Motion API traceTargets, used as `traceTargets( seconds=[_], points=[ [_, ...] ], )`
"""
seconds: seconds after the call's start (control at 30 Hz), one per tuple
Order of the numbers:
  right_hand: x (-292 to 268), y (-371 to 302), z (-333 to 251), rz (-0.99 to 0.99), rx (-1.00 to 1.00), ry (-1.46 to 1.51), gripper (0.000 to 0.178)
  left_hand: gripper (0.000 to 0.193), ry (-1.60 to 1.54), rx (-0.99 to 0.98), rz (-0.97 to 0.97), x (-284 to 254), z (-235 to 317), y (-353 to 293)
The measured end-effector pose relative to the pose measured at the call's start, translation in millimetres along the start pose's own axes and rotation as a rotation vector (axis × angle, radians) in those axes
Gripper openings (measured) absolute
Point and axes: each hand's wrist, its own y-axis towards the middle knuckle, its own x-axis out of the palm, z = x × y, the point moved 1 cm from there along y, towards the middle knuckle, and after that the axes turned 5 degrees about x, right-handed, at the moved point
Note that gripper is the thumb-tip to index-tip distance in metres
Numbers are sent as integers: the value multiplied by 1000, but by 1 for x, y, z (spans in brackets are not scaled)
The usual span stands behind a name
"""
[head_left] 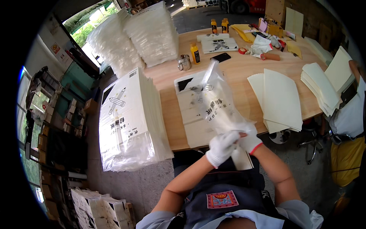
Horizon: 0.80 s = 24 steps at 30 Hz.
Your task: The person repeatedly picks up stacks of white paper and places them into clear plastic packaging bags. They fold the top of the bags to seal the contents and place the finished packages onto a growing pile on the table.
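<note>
My left hand [222, 148] and my right hand [249, 139], both in white knit gloves, are together at the near edge of the table. They are closed round the mouth of a clear printed plastic bag [220, 100], which stretches away from me over the table. A sheaf of cream paper [242, 159] is partly inside it, curved, its end sticking out below my gloves toward me. The fingertips overlap, so the exact grip of each is partly hidden. Under the bag lies a flat packed paper bundle [192, 131]. To the left stands a tall stack of bagged paper packs [124, 114].
Fanned paper sheets [280, 99] lie at right, beside more sheets [320, 87] near another person's arm [355, 70]. Farther back are a phone [221, 57], a yellow bottle [195, 53], a metal mug [184, 62] and large plastic-wrapped stacks [152, 34]. A wheeled chair [310, 147] stands right.
</note>
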Motion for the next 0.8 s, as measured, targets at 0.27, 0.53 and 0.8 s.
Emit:
traceTargets(
  seconds=[0.27,0.53,0.8],
  points=[
    [26,-36,-11,-119,14,-511,38,27,86,-320,-50,11,-22,-14],
    [12,-53,42,135,479,-602,22,16,422,-39,-37,28,-34,-106],
    [7,-95,14,-33,132,-799,17,14,394,-646,350,-47,-42,-174]
  ],
)
